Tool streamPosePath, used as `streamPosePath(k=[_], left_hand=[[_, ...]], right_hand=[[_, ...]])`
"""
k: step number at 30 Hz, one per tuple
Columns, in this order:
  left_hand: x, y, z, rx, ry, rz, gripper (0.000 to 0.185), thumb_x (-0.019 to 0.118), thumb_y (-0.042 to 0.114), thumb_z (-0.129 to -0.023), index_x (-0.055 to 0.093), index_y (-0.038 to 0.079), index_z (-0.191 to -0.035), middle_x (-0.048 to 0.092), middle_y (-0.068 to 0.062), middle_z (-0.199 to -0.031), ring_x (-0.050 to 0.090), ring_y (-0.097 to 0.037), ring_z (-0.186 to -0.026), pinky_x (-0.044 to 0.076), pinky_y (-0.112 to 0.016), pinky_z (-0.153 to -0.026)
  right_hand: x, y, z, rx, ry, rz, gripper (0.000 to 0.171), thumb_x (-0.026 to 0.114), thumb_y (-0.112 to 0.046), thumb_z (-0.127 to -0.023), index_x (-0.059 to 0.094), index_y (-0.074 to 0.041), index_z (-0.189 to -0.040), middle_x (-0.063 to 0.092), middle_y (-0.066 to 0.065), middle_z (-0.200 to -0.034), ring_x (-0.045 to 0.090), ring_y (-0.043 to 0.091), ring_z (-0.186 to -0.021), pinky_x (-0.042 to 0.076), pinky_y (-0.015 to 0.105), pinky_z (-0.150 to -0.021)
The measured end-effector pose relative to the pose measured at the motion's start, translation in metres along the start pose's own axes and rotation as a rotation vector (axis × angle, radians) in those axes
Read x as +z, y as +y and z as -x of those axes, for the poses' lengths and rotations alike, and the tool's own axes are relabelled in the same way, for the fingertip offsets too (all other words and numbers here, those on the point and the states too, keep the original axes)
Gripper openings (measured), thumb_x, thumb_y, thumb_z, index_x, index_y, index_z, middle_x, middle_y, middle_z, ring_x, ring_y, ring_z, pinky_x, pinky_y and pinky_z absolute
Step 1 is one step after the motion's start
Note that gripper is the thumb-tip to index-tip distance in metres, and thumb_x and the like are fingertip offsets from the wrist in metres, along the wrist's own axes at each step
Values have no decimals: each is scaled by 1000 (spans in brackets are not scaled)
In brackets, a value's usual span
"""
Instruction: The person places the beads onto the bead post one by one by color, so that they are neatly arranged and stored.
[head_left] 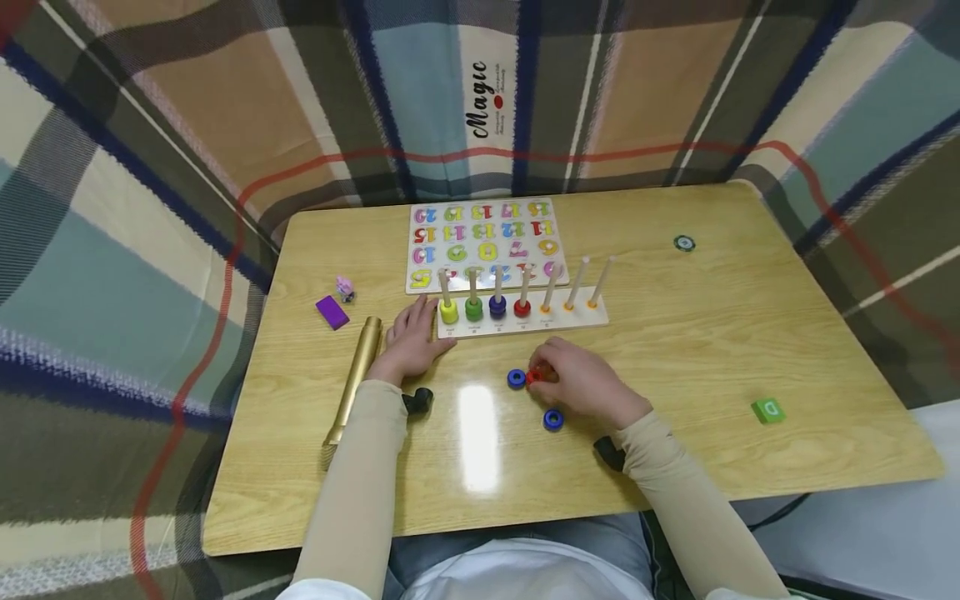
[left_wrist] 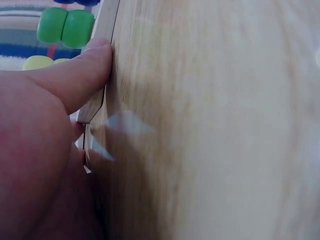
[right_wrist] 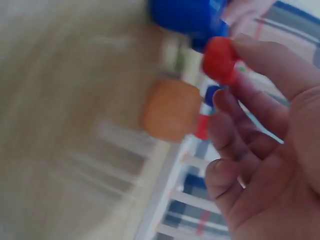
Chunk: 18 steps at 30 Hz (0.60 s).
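A wooden peg rack (head_left: 525,321) stands mid-table, with a yellow ring (head_left: 448,312), green ring (head_left: 474,309), blue ring (head_left: 497,306) and red ring (head_left: 522,308) on its left pegs. My left hand (head_left: 420,329) lies flat at the rack's left end; its thumb (left_wrist: 85,70) presses the base edge (left_wrist: 106,30) in the left wrist view. My right hand (head_left: 543,375) pinches a loose red ring (head_left: 534,377) just above the table in front of the rack. That red ring (right_wrist: 220,60) shows between thumb and fingers. Two loose blue rings (head_left: 516,379) (head_left: 553,419) lie beside this hand.
A number puzzle board (head_left: 486,242) lies behind the rack. A gold cylinder (head_left: 354,379), purple block (head_left: 332,312) and small pink figure (head_left: 345,287) sit at the left. A green block (head_left: 768,410) and a dark disc (head_left: 684,243) are at the right. Plaid fabric surrounds the table.
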<state>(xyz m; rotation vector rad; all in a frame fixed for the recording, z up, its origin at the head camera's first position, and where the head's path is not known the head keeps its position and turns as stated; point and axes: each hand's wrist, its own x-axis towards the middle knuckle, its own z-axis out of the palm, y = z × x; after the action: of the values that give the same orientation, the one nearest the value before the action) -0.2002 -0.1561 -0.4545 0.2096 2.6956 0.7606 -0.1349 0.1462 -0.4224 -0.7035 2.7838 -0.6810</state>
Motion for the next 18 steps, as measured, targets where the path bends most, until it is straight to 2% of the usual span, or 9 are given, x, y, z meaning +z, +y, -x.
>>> streamPosePath(k=[2,5,8,10,12,18], left_hand=[[0,-1,0,0,3,4,85,58,47,-101,10,18,-165,-9,-7,-174,-5,-39,-158,3,-64,-125],[0,-2,1,3,8,7,85,58,46,-101,10,18,-165,-9,-8,-174,-4,-39,-158,2,-64,-125],[-2,-3,1,3,11,14,85,57,46,-101,10,17,-165,-9,-8,-174,-5,-40,-158,2,-65,-125],[-2,-3,1,3,13,15,85,58,45,-101,9,17,-165,-9,-8,-174,-5,-41,-158,2,-66,-124],[-2,-2,2,2,13,22,85,58,45,-101,10,17,-165,-9,-8,-174,-4,-41,-158,2,-66,-124],[1,0,3,5,9,28,85,59,45,-100,11,18,-165,-8,-8,-174,-4,-40,-158,2,-66,-125]], right_hand=[[-10,-1,-2,8,68,-68,22,75,-27,-94,68,-14,-110,66,0,-101,57,12,-80,49,28,-67],[-30,-4,-11,9,242,-138,23,73,-23,-95,67,-11,-114,68,4,-104,57,16,-79,47,29,-66],[-48,-10,-25,2,434,-174,26,72,-19,-96,66,-7,-118,68,9,-111,58,20,-83,46,31,-69],[-57,-14,-35,4,515,-184,28,71,-18,-97,66,-6,-121,67,11,-114,59,23,-85,46,33,-71],[-61,-17,-46,0,552,-179,29,71,-18,-97,66,-5,-122,66,12,-116,60,24,-85,47,33,-71],[-62,-18,-64,27,554,-100,28,70,-23,-98,68,-8,-122,68,9,-116,61,22,-83,48,31,-68]])
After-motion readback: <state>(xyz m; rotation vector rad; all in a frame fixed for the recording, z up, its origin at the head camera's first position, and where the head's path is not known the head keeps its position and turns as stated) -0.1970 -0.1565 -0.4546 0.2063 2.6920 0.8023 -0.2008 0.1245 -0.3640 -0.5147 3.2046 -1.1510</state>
